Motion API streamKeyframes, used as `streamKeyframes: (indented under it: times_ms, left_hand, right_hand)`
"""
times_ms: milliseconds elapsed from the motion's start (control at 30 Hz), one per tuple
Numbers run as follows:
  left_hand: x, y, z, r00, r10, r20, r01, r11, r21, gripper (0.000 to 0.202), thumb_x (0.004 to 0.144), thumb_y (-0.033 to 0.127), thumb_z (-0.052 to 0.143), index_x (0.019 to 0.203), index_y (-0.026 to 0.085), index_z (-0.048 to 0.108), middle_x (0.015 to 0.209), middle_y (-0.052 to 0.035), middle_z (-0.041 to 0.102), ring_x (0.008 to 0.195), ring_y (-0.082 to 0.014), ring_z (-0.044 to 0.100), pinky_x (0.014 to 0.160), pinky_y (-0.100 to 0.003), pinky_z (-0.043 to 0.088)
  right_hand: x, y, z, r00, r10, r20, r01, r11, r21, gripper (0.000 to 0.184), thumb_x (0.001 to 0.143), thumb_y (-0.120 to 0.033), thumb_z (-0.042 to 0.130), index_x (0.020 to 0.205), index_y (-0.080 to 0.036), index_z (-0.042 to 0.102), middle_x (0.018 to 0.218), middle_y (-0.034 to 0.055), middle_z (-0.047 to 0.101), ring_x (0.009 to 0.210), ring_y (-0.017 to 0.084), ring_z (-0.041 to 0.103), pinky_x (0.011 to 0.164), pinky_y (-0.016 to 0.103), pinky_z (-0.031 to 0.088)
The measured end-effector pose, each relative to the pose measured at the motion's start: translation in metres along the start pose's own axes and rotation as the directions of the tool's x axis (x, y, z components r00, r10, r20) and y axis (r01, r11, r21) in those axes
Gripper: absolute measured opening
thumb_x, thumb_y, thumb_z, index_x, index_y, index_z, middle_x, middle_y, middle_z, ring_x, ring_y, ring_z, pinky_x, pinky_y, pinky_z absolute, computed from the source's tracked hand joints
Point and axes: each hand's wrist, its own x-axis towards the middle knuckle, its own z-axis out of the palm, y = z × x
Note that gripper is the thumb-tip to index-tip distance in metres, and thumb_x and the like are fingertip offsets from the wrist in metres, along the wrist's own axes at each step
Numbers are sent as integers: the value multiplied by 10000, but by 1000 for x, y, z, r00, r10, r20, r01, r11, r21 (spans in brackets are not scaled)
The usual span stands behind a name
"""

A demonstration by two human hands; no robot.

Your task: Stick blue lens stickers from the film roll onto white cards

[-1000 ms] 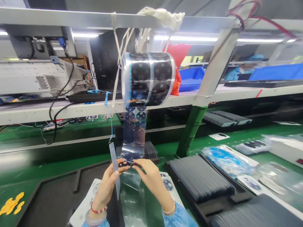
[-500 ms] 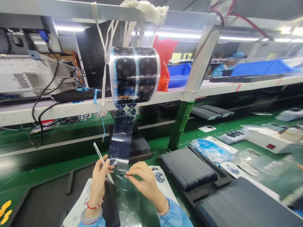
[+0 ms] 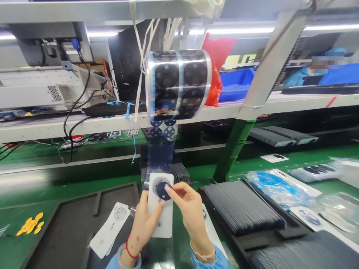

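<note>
My left hand (image 3: 144, 224) grips a white plastic cover (image 3: 161, 220) and holds it upright in front of me. My right hand (image 3: 188, 203) pinches a round dark blue sticker (image 3: 162, 189) against the round recess near the cover's top. Straight above hangs a roll of clear film (image 3: 177, 85) that carries rows of the same dark stickers, its loose strip (image 3: 161, 149) trailing down behind the cover. A second white cover (image 3: 110, 230) lies on the black foam tray (image 3: 70, 228) to the left.
Stacks of dark flat plates (image 3: 241, 209) fill trays to the right, with bagged blue parts (image 3: 273, 188) beyond. Yellow scraps (image 3: 29, 224) lie on the green mat at left. A shelf with cables, a red bag (image 3: 215, 74) and blue bins crosses behind. A person in blue sits far right.
My left hand has let go of the thin tool and taken up the white cover. My right hand has brought a sticker from the strip onto the cover.
</note>
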Motion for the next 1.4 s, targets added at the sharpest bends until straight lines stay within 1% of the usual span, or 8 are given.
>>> streamKeyframes:
  times_ms: [100, 167, 300, 433, 567, 867, 1133, 1400]
  left_hand:
    - [-7, 2, -1, 995, 30, 98, -27, 999, -33, 407, 924, 505, 533, 1152, 187, 422, 952, -63, 621, 710, -140, 572, 638, -245, 442]
    - [-9, 3, -1, 990, 32, 134, -20, 996, -93, 407, 925, 493, 535, 1168, 185, 427, 917, -63, 628, 711, -149, 580, 619, -239, 431]
    - [-14, 4, -2, 993, 59, 105, -48, 993, -111, 362, 946, 486, 498, 1121, 171, 464, 910, -68, 611, 733, -148, 560, 603, -229, 404]
    - [-17, 5, -3, 994, 87, 73, -81, 994, -78, 351, 958, 473, 473, 1130, 168, 497, 951, -80, 601, 768, -156, 549, 645, -246, 411]
    - [-19, 6, -5, 989, 121, 89, -116, 992, -57, 345, 970, 460, 448, 1142, 166, 504, 870, -64, 578, 764, -167, 551, 655, -256, 409]
    - [-20, 9, -7, 978, 175, 116, -172, 984, -38, 318, 998, 415, 397, 1189, 171, 469, 965, -60, 606, 735, -139, 537, 678, -257, 430]
    - [-19, 15, -9, 973, 207, 107, -207, 978, -11, 284, 999, 369, 392, 1177, 159, 463, 1070, -83, 618, 834, -160, 563, 781, -280, 440]
    - [-21, 17, -11, 973, 204, 109, -211, 976, 58, 274, 989, 347, 391, 1165, 152, 469, 1022, -83, 624, 772, -157, 565, 725, -288, 426]
  right_hand:
    - [0, -5, -8, 999, -32, 13, 33, 999, -32, 330, 706, -418, 791, 735, -137, 620, 716, 23, 573, 669, 113, 522, 646, 239, 436]
    - [-1, -9, -13, 997, -59, 47, 62, 996, -70, 315, 723, -406, 780, 720, -139, 613, 707, 23, 561, 670, 116, 515, 649, 244, 437]
    - [-6, -18, -15, 985, -103, 136, 124, 979, -159, 270, 758, -375, 756, 712, -148, 619, 690, 21, 558, 657, 111, 505, 631, 234, 432]
    - [-11, -25, -10, 973, -183, 141, 212, 952, -223, 227, 778, -345, 739, 710, -157, 632, 683, 19, 573, 631, 105, 510, 605, 222, 433]
    - [-15, -28, -6, 956, -255, 143, 285, 923, -258, 177, 785, -310, 736, 722, -171, 647, 685, 15, 579, 624, 104, 509, 589, 216, 430]
    - [-17, -26, -4, 964, -233, 125, 259, 927, -272, 167, 782, -313, 739, 741, -172, 658, 723, 23, 610, 623, 106, 515, 585, 218, 437]
    - [-17, -27, -3, 972, -203, 121, 228, 939, -258, 188, 771, -333, 748, 732, -171, 660, 726, 21, 609, 622, 101, 514, 589, 213, 442]
    - [-19, -25, -3, 973, -197, 118, 221, 942, -254, 180, 780, -322, 746, 755, -170, 654, 744, 20, 614, 632, 99, 515, 601, 217, 437]
